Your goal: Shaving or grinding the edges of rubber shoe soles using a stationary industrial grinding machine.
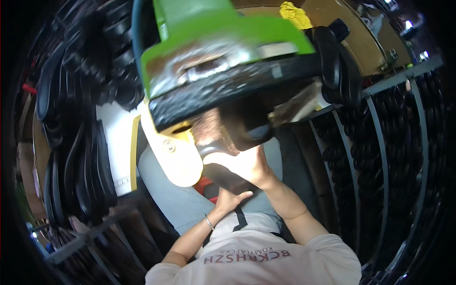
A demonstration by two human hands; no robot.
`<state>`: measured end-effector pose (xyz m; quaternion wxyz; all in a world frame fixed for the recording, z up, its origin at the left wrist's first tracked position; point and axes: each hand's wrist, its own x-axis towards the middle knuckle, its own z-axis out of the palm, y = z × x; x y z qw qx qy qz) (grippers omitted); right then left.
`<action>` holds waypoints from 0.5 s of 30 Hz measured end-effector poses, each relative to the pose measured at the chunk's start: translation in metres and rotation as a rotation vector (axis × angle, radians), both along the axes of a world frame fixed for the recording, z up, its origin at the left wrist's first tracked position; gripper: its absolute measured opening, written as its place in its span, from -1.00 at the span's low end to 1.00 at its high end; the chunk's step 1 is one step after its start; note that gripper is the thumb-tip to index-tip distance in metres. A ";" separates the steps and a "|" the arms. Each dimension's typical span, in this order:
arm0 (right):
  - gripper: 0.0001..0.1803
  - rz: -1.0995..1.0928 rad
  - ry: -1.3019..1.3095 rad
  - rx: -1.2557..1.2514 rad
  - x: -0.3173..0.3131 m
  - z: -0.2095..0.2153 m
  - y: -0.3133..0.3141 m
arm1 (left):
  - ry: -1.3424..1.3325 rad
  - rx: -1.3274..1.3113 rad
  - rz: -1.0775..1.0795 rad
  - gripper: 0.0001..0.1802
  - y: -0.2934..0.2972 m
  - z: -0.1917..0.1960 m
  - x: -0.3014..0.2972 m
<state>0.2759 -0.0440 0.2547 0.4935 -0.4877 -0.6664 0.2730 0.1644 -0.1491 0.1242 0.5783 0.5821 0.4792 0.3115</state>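
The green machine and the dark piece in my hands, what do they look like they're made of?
Green machine: painted metal by its look, its paint worn and grimy along the lower edge. Dark piece: probably rubber or leather, smooth with a dull sheen, held by left hand and right hand.

You wear a pale, off-white short-sleeved shirt (pixel 266 266), filling the lower middle of the frame, with a line of dark red lettering printed across the chest. A narrow dark strap (pixel 240 219) runs down over its front at centre. On your left wrist sits a thin silver bangle (pixel 209 222). Your forearms are bare below the short sleeves. Above the shirt, light grey trousers (pixel 175 194) cover your legs.
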 end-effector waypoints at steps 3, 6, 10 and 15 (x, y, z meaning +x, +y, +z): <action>-0.45 0.027 -0.140 -0.020 0.044 0.044 -0.013 | 0.264 -0.080 -0.302 -0.45 0.013 0.028 -0.042; -0.60 -0.412 -0.153 -0.003 0.112 0.071 -0.025 | 0.642 0.572 0.267 -0.60 0.046 0.110 -0.099; -0.66 -0.709 0.672 0.162 0.145 0.075 -0.002 | 1.430 1.089 1.124 -0.68 0.045 0.191 -0.255; -0.42 -0.214 1.251 -0.026 0.098 0.022 0.111 | 2.373 0.920 1.298 -0.33 0.052 0.181 -0.352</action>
